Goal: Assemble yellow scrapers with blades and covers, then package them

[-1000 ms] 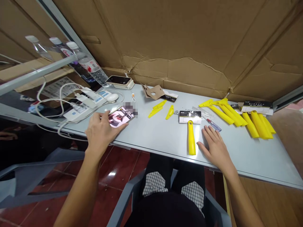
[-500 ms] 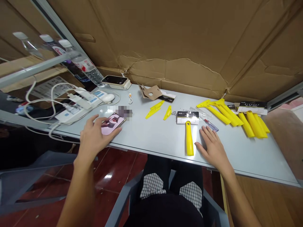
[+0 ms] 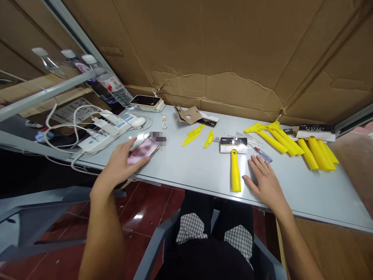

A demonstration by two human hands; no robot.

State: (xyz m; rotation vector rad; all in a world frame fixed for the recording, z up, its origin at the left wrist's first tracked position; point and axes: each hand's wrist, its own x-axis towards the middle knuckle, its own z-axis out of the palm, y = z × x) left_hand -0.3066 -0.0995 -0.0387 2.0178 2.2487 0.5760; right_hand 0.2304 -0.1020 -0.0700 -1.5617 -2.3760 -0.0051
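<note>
My left hand [image 3: 121, 161] is around a phone [image 3: 143, 151] with a lit pinkish screen, thumb on its near edge and fingers at its far left side. My right hand [image 3: 264, 181] lies flat on the table with its fingers extended, holding nothing. Just left of it is a yellow handle [image 3: 236, 171] with a black and white card [image 3: 233, 145] at its top. A screwdriver [image 3: 262, 153] lies beyond my right fingertips. Small yellow pieces [image 3: 208, 139] lie near the middle, beside a little pile of metal parts [image 3: 216, 139].
Several yellow handles [image 3: 320, 153] lie at the right. A torn cardboard piece [image 3: 188, 115] and a second phone [image 3: 147, 101] are at the back. Power strips [image 3: 96, 140] with white cables and bottles [image 3: 115, 87] stand at the left. Cardboard backs the table [image 3: 186, 167].
The view has shifted slightly, moving the table's things a little to the right. My left fingers have drawn back from over the phone's screen, which looks blurrier. My right hand stays flat.
</note>
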